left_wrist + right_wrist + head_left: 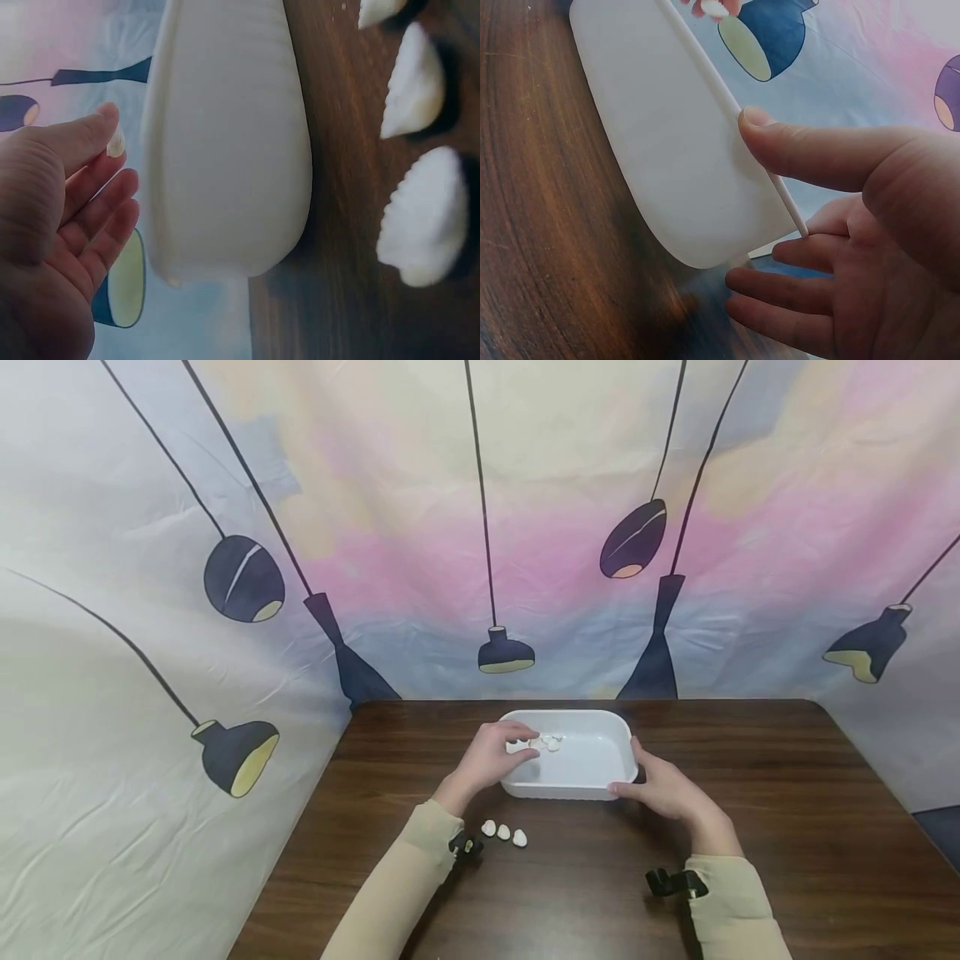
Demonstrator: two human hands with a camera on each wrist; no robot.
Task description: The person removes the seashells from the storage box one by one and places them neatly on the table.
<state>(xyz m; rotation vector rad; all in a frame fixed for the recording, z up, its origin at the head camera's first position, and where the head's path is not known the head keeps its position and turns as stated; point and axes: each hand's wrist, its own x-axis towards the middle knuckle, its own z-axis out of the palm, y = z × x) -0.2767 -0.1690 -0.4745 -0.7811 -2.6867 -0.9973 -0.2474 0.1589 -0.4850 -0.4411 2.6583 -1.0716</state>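
Note:
A white rectangular tray stands near the table's far edge. Over its left side, my left hand pinches a small white seashell between thumb and fingertip, the other fingers loosely bent. Inside the tray, at its left part, lie a few pale shells. My right hand grips the tray's right near corner, its thumb on the rim and its fingers round the end. Three white ribbed shells lie in a short row on the table, in front of the tray and beside my left wrist.
The dark wood-grain table has rounded far corners. Directly behind it hangs a cloth backdrop printed with lamps. Each wrist carries a small black camera mount, such as the right one, low over the table.

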